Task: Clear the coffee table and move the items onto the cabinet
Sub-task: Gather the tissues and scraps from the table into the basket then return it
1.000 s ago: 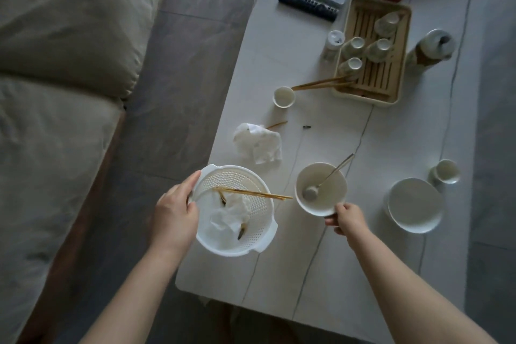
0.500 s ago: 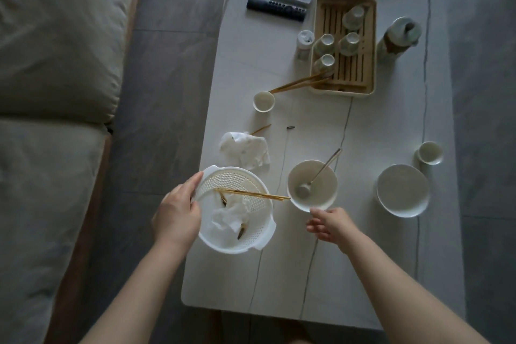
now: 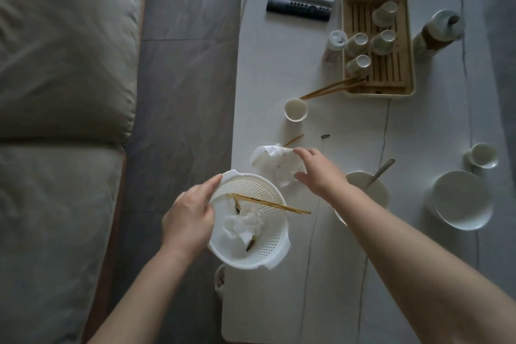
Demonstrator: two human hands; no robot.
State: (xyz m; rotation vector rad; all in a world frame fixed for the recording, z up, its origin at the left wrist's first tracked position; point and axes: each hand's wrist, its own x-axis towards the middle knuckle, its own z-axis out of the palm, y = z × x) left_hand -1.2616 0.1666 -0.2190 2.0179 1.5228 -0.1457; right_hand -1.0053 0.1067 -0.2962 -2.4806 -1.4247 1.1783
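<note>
My left hand (image 3: 190, 218) grips the left rim of a white plastic colander (image 3: 251, 248) at the near left edge of the white coffee table (image 3: 279, 64). The colander holds crumpled tissue (image 3: 243, 225), chopsticks (image 3: 270, 204) across its rim and small dark scraps. My right hand (image 3: 318, 172) hovers with fingers spread over a crumpled white tissue (image 3: 272, 163) lying just beyond the colander, fingertips at its edge. A white bowl with a spoon (image 3: 379, 172) sits behind my right forearm.
Farther along the table are a paper cup (image 3: 296, 110), loose chopsticks (image 3: 329, 88), a bamboo tray (image 3: 391, 75) of small cups, two remotes (image 3: 298, 9), bottles (image 3: 438, 33), a plate (image 3: 462, 200) and a cup (image 3: 481, 155). A grey sofa (image 3: 55, 92) lines the left side.
My right hand left the bowl and moved left and forward to the loose tissue. My left hand stayed on the colander rim.
</note>
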